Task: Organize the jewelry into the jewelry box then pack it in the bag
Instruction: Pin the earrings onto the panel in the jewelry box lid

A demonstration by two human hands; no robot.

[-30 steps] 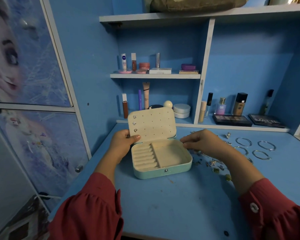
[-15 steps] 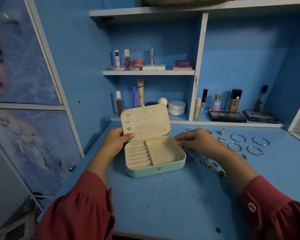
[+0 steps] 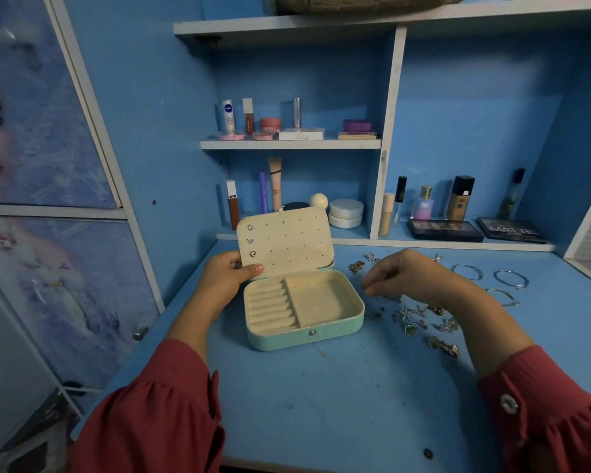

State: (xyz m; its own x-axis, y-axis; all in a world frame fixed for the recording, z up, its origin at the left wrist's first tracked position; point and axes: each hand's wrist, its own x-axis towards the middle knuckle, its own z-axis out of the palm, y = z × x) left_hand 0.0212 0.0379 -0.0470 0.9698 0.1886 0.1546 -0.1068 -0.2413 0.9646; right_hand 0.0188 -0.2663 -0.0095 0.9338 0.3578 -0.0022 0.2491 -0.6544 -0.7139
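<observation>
holding the lid (image 3: 287, 244) of the jewelry box (image 3: 304, 308) up with my left hand (image 3: 226, 281), thumb pressed on its front and fingers curled behind, i keep the box open on the blue desk (image 3: 321, 404). my right hand (image 3: 410, 278) hangs just right of the box, over the loose small jewelry (image 3: 423, 322), fingers curled down and tips close together. i cannot tell if they pinch anything.

to do this step well, i think i should pick one small piece at a time, keep the lid steady, and push each earring post straight into a hole.

three earrings (image 3: 251, 240) sit in the lid, in one line down its left side. i count four bangles (image 3: 510, 278) on the far right, though my arm may hide more. the small pieces are too many and too tiny to count. the box tray looks empty. a bag (image 3: 369, 1) lies on the top shelf.
</observation>
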